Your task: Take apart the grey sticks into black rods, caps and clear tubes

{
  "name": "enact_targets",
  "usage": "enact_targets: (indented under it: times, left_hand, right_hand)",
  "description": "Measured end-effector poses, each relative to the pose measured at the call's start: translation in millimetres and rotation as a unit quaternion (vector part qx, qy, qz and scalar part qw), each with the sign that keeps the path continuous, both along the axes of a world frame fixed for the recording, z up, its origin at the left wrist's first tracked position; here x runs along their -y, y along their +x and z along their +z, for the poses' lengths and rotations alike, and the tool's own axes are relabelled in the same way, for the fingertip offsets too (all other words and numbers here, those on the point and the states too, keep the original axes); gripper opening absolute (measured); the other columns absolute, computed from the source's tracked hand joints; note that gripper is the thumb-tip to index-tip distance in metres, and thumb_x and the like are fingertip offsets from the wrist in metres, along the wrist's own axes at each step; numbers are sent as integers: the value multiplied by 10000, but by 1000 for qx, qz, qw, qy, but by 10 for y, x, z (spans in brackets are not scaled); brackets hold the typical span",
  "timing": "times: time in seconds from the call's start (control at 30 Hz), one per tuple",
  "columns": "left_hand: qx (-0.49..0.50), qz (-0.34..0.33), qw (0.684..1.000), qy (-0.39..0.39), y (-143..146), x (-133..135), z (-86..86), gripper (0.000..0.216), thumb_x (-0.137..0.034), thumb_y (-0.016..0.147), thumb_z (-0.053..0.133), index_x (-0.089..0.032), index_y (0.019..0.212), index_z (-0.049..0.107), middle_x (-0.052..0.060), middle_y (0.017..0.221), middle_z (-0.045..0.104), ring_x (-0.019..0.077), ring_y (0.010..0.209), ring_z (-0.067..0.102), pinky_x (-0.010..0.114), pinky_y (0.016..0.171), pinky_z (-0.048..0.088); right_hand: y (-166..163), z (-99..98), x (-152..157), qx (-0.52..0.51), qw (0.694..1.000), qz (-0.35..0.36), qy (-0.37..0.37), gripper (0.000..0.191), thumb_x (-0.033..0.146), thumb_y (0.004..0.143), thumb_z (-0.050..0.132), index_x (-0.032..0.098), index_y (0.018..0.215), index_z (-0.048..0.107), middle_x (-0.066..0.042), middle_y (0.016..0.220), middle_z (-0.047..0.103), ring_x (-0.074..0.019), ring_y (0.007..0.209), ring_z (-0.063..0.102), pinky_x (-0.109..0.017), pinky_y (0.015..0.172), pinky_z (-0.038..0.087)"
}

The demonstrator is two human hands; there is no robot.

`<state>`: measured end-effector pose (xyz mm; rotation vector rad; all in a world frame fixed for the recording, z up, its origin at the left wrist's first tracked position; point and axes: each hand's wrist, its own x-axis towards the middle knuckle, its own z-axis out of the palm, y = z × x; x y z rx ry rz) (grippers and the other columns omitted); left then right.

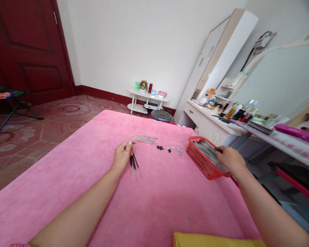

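Note:
My left hand (pixel 122 153) is over the pink-covered table, thumb and fingers pinched together. From under its fingertips fan several thin black pen refills (pixel 134 162) with fine pale tips. Just beyond lie several clear pen barrels (pixel 145 138), side by side. To their right are small black pen parts (pixel 160 148) and small clear caps (pixel 179 150). My right hand (pixel 230 159) reaches over the right side of an orange plastic basket (pixel 199 161). Its fingers are closed at the greyish pens (pixel 206 149) heaped inside. What they grip is too blurred to make out.
The pink cloth (pixel 154 199) covers the table. A folded yellow cloth (pixel 211 240) lies at the near edge. Past the basket stand a white dressing table (pixel 201 115) with bottles and a rack (pixel 285 144). A round-topped stool (pixel 161 115) is beyond the far edge.

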<state>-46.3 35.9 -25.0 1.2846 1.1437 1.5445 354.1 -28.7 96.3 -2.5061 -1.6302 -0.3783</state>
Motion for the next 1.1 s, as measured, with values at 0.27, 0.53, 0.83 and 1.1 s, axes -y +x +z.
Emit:
enact_targets:
  times: [0.27,0.53,0.83,1.1]
  left_hand:
    - [69,14,998,5,-33,-12,3,393,-467,772,498,-111,873,631,-19,551,498,82,471,421,197,470,315]
    - [90,29,995,-6,-23,-33,7,369,-455,773,503,-116,841,634,-32,523,491,76,454,416,191,463,310]
    - [93,20,995,-8,-26,-47,4,371,-463,772,506,-121,833,638,-34,516,494,73,432,415,190,440,302]
    - [46,-8,999,-5,22,-29,30,298,-385,724,592,-129,859,667,-27,503,503,82,442,423,195,441,315]
  right_hand:
    - [-887,-151,-201,-40,955,256,143,249,207,756,468,163,925,646,-89,973,624,-202,914,561,-304,802,406]
    - [-2011,-716,-623,-107,925,364,22,292,88,761,452,165,995,609,-72,1022,582,-172,989,499,-241,839,361]
    - [-2394,-955,-931,-74,953,293,0,213,166,795,487,174,971,607,-94,1013,579,-207,1013,481,-267,782,371]
    - [-2421,-882,-662,-211,928,302,51,150,219,773,519,195,882,619,-33,897,638,-163,828,567,-246,697,386]
